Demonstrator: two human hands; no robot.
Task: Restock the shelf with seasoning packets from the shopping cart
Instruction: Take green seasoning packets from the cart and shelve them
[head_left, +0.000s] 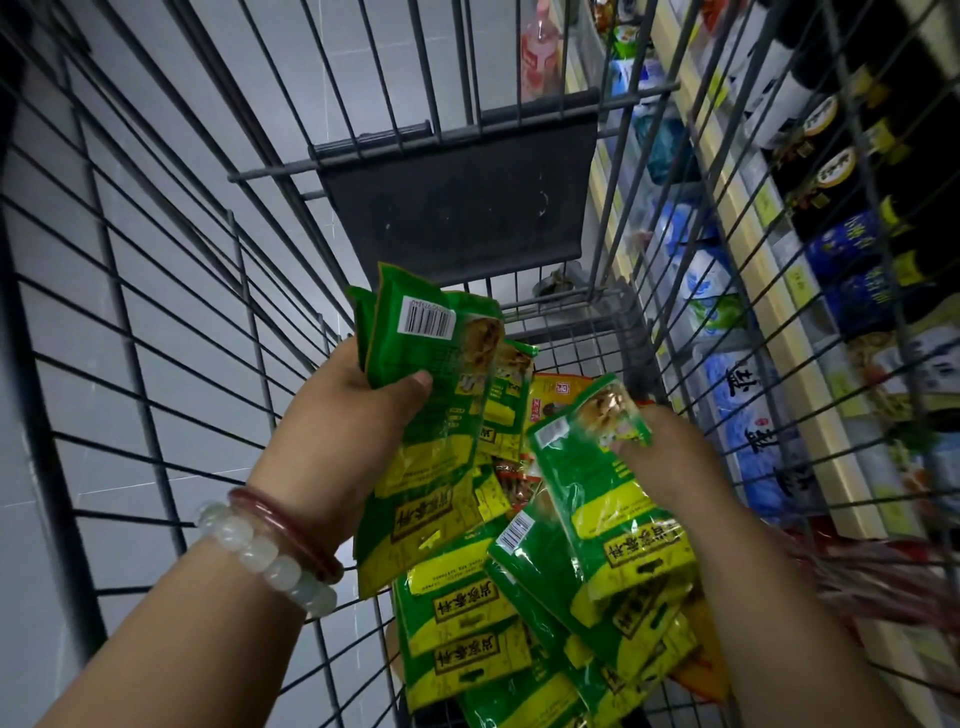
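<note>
Green seasoning packets (467, 618) lay heaped in the near end of the shopping cart (156, 322). The left hand (343, 410) gripped a fanned stack; the right hand (670, 462) pinched another. The slick stack could probably slip before reaching the shelf (810, 332) on the right.

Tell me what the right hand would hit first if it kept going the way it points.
Probably the yellow-red packet lying just beyond the right hand, which grips a green seasoning packet; past that, the cart's wire wall. Depth is unclear.
</note>
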